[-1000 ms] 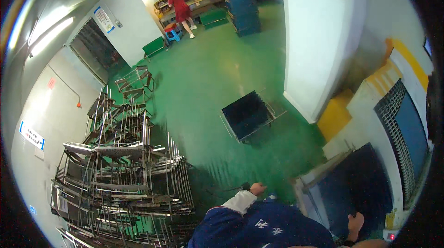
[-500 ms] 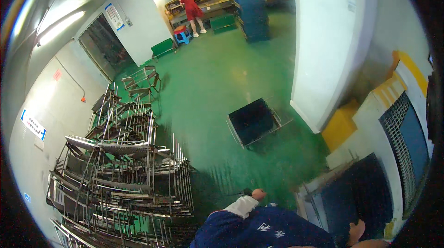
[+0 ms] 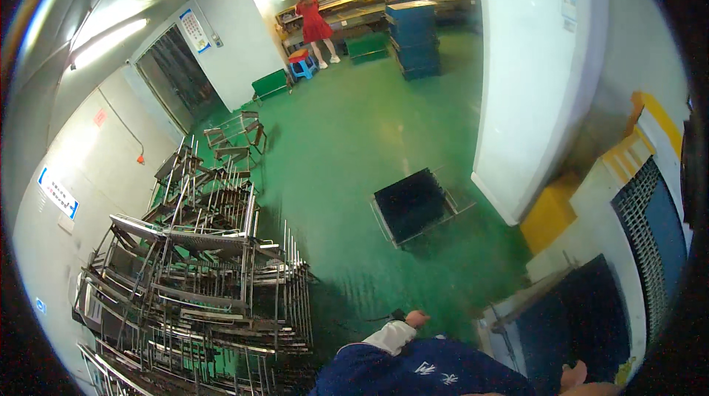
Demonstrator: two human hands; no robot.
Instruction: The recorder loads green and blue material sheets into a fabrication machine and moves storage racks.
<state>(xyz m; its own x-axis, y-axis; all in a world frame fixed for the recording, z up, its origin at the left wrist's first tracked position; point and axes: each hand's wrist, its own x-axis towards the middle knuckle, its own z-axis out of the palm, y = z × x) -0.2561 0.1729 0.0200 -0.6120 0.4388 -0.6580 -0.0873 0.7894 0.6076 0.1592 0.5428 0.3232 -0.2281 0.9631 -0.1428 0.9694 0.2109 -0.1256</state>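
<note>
My left hand [image 3: 417, 319] is held out in front of my body over the green floor, at the end of a white sleeve. Its fingers look curled in, and nothing shows in them. A dark band or cuff lies by the wrist. At the lower right, my right hand [image 3: 573, 376] overlaps the lower part of a dark panel [image 3: 572, 315] in a light frame. Whether it touches the panel I cannot tell, and its fingers are too small and blurred to read. Ahead on the floor sits a black flat-topped metal frame [image 3: 411, 206] with thin rods sticking out.
Tangled metal racks [image 3: 199, 278] are piled along the left wall. Beyond them stand smaller frames [image 3: 236, 141]. A white partition [image 3: 535, 86] rises at the right, by a yellow box [image 3: 550, 211]. Far off, a person in red [image 3: 315, 26] stands at shelving near stacked blue crates [image 3: 412, 40].
The whole scene has shifted a little down and to the right as my view moved. My left hand stays out in front, and my right hand remains near the dark panel.
</note>
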